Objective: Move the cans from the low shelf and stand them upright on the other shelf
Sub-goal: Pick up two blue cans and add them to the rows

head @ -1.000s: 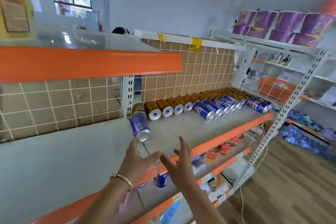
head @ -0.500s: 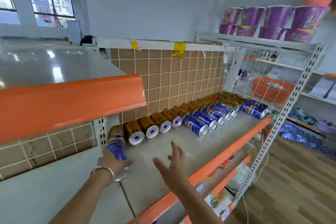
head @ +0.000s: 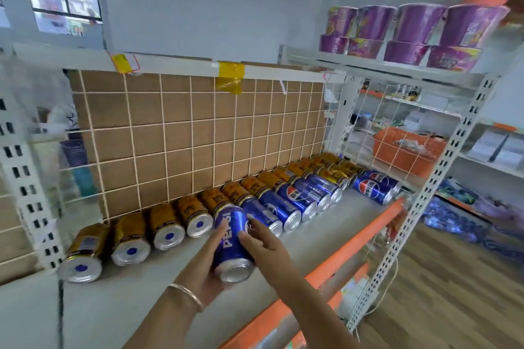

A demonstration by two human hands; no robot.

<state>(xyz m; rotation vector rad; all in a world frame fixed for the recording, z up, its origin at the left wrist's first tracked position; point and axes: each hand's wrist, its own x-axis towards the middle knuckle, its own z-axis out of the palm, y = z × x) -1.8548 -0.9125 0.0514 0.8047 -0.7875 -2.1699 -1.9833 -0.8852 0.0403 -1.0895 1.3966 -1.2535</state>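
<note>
Holding a blue Pepsi can (head: 233, 241) in my left hand (head: 208, 263), fingers curled under and round its lower half, bangle (head: 187, 295) on that wrist. Can is tilted, silver end toward me, lifted just above the shelf (head: 158, 286) surface, near the front of the can rows. My right hand (head: 262, 244) lies on the can's right side w/ fingers fairly straight, fingertips touching the blue wall; not curled round it.

On the shelf, along the brown grid backboard (head: 198, 133), a row of gold cans (head: 166, 228) lies on its side, silver ends facing me, running from the left upright post to the far right corner. In front of them, from about mid-shelf on, a second row of blue cans (head: 286, 207) lies the same way, touching one another. One more blue can pair (head: 374, 184) lies apart at the far right end, by the wire side panel.

Shelf has an orange front lip (head: 346, 249). Above right, purple cups (head: 397, 34) are stacked on the top shelf; an orange basket (head: 408, 150) sits behind the wire mesh.
</note>
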